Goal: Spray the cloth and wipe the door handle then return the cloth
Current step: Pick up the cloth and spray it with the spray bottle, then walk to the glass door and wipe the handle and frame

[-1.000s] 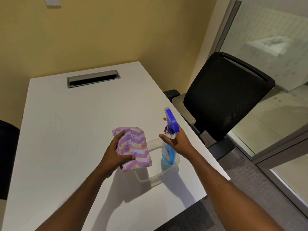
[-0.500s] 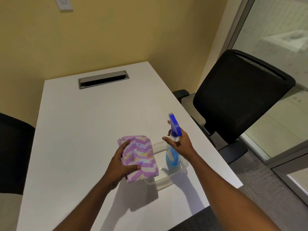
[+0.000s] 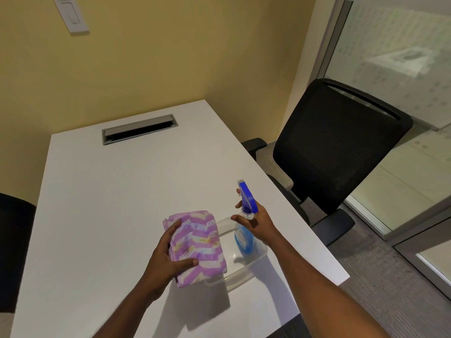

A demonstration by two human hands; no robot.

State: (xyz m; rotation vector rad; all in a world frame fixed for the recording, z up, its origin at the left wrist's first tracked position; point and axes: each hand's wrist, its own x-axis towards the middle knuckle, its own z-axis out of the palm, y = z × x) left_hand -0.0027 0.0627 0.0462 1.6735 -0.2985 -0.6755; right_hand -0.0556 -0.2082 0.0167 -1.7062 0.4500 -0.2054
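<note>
The white table (image 3: 109, 203) fills most of the view, with a black office chair (image 3: 336, 152) at its right edge. Since a second ago both hands have sunk toward the clear tub (image 3: 246, 267). The left hand (image 3: 166, 259) grips the folded purple cloth (image 3: 197, 242) over its left rim; the right hand (image 3: 256, 223) clasps the spray bottle (image 3: 244, 230), apparently lowering it after spraying, so wiping probably comes next.

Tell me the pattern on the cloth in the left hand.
Purple-and-white zigzag stripes on the cloth, clearest in the head view.
</note>
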